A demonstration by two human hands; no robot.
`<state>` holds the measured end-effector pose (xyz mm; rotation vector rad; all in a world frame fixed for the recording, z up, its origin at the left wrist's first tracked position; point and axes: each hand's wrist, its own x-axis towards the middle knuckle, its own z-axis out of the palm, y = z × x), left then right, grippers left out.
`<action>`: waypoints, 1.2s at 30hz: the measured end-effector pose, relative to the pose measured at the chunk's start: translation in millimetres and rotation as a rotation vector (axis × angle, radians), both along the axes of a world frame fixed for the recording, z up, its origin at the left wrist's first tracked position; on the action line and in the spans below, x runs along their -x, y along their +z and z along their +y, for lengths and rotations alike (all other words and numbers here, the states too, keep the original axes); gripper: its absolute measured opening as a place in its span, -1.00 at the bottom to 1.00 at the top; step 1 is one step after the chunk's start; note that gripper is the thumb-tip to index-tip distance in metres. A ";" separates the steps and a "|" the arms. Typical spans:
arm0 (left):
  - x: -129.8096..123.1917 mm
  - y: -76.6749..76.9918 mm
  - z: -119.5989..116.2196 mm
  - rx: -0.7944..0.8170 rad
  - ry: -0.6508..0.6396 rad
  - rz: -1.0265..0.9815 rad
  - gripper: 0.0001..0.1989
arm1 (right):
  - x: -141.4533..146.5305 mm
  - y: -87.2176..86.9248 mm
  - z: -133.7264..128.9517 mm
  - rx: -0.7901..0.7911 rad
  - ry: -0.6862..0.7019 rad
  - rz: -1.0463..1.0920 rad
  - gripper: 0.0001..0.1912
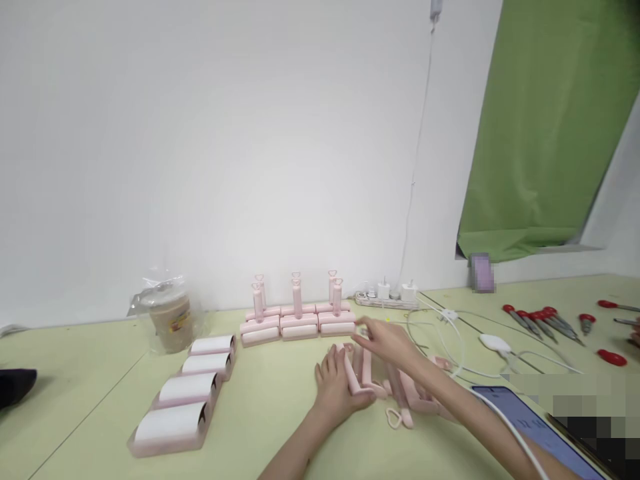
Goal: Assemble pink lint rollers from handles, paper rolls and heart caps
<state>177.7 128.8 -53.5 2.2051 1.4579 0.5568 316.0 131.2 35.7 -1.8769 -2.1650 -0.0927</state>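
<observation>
My left hand (336,387) is closed round a pale pink plastic frame (351,375) on the table. My right hand (387,341) reaches across above more pink frames (413,392). Its thumb and forefinger are curled in a pinch at the right end of the rows of pink-and-white rollers (299,328); I cannot make out what is between them. Several pink handles with heart-shaped loops (297,293) stand upright on those rows. A loose heart-shaped loop (394,419) lies by the frames. To the left, white rolls (173,423) rest in pink holders in a line.
A bagged tub (170,320) stands at the left near the wall. Behind my right hand are a power strip (387,301) and white cables (457,343). A phone (525,423) lies at the right front, and red-handled tools (545,320) lie farther right.
</observation>
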 end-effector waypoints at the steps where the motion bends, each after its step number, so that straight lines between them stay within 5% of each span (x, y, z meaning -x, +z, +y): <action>1: -1.3 -1.2 -0.7 -0.003 0.009 -0.004 0.00 | 5.1 2.6 17.4 -0.011 -0.038 0.027 -0.65; 5: 12.1 -7.4 -5.3 -0.049 0.030 -0.092 0.03 | 24.3 0.0 70.8 -0.021 -0.154 0.135 -0.68; 9: 47.2 -6.3 -20.2 -0.128 0.073 -0.251 -0.14 | 30.3 -2.1 78.8 -0.067 -0.163 0.245 -0.73; 16: 90.0 13.9 -65.0 -0.154 0.139 -0.549 -0.34 | 24.3 16.7 3.9 -0.240 0.057 0.435 -0.74; 19: 99.2 14.2 -79.0 0.000 0.098 -0.596 -0.22 | 33.2 5.2 -43.2 -0.164 0.196 0.455 -0.74; 23: 109.5 3.2 -88.2 0.235 -0.110 -0.565 -0.17 | 52.5 -23.2 -86.8 -0.080 0.350 0.421 -0.82; 26: 115.4 -4.7 -85.0 0.291 -0.128 -0.535 -0.31 | 59.8 -31.4 -96.8 -0.166 0.386 0.403 -0.77; 31: 126.8 -5.8 -66.6 0.229 -0.111 -0.541 -0.48 | 45.6 -14.9 -100.6 -0.368 0.387 0.675 -0.88; 34: 134.9 -1.5 -60.5 0.163 0.017 -0.519 -0.23 | 33.1 -6.2 -109.6 -0.606 0.434 0.769 -0.83; 36: 137.8 4.8 -62.6 0.046 0.142 -0.596 -0.13 | 30.3 -5.4 -117.5 -0.648 0.613 0.728 -0.70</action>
